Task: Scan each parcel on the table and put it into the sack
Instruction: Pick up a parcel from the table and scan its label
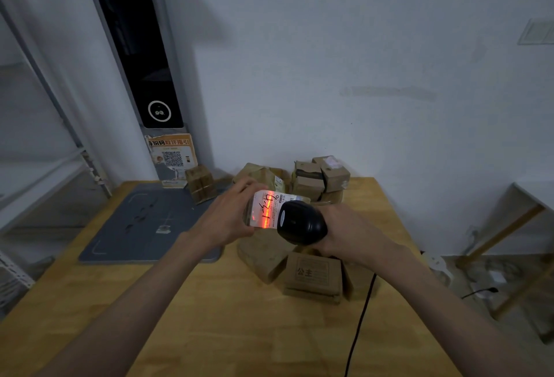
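— Two hands are up over the middle of the counter (209, 316); what can you read?

— On the parcel (263, 210) the left hand (227, 220) grips, a white label with handwritten marks in black, crossed by a red-orange scan line. The printed text beside it is too small to read. A brown box (311, 276) lying near has a stamped frame with "公主".

— And the right hand (344, 232)?

— Curled round a black scanner (299, 222), its head just right of the label, almost touching the parcel. Its black cable (359, 325) runs down to the near edge.

— Other parcels?

— A heap of brown boxes (320, 178) at the far edge against the wall, one box (201, 183) standing apart to the left, more under the hands. (No sack in view.)

— Room to move?

— Bare wood near and left; a grey mat (141, 223) covers the far left. An orange notice (172, 151) with a QR code leans on a grey kiosk (135, 55).
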